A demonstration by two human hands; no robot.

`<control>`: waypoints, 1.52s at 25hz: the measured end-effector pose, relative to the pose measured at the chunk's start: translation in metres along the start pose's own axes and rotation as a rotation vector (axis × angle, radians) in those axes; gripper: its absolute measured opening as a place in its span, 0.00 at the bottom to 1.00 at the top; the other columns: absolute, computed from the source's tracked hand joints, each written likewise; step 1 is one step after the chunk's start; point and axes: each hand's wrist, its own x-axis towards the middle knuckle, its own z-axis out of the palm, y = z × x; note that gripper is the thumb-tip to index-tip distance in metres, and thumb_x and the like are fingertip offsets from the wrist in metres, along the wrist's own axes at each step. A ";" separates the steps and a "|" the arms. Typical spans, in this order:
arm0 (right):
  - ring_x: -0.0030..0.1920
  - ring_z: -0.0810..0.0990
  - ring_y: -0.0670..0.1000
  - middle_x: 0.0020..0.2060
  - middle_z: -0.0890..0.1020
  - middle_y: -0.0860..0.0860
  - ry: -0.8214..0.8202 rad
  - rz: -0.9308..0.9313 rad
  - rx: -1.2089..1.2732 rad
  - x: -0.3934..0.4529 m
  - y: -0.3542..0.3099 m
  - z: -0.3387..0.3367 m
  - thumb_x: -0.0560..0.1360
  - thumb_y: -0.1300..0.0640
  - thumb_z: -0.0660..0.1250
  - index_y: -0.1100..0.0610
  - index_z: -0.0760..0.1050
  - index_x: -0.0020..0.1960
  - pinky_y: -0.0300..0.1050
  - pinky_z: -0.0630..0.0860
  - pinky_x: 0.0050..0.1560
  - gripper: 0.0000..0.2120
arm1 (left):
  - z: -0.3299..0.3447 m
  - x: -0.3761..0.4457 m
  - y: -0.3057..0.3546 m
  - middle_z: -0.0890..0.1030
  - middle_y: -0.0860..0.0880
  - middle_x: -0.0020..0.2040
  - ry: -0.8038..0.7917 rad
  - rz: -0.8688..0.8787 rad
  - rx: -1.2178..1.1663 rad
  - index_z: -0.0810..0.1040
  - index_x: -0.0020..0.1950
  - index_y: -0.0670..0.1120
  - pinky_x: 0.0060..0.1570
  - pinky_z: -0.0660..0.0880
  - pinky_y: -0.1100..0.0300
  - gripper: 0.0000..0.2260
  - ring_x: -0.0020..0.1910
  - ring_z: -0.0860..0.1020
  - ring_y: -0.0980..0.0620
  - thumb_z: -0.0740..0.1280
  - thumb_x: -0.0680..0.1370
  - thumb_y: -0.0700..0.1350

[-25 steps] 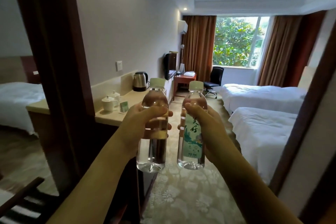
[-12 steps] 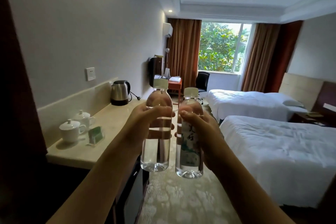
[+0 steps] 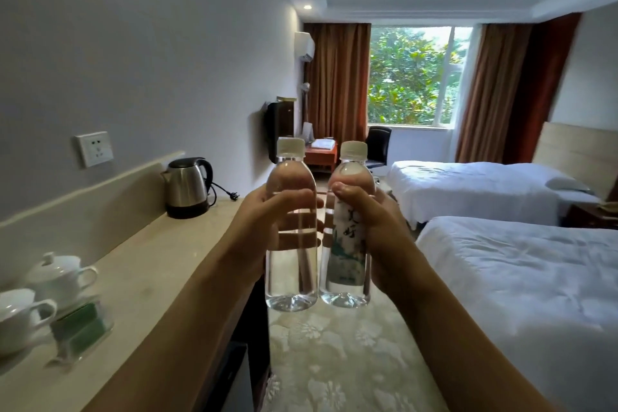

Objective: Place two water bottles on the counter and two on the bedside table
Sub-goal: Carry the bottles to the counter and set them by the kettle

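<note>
Forearms reach out from the bottom of the view, each hand gripping one water bottle upright in the air over the patterned carpet. The left hand is wrapped around the clear bottle, fingers showing through the water. The right hand is clenched around the labelled bottle, thumb across its shoulder. The two bottles stand side by side, almost touching, both with pale caps on.

Just left of the left arm runs the counter, beige and long. At its near end sit two white lidded cups and a small green card stand. Further along it stands a steel kettle, its plug lying on the top beside it. A wall socket sits above.

On the right are two white beds; a dark bedside table shows between them by the headboard. Beyond are a red desk, a black chair, brown curtains and a window full of green leaves.
</note>
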 end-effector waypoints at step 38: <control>0.56 0.83 0.50 0.54 0.81 0.49 -1.484 0.173 0.148 0.484 0.436 0.289 0.65 0.46 0.77 0.46 0.71 0.63 0.49 0.81 0.57 0.29 | -0.371 0.213 -0.214 0.86 0.51 0.49 1.481 -0.025 0.516 0.75 0.60 0.49 0.49 0.79 0.61 0.25 0.52 0.84 0.51 0.79 0.67 0.37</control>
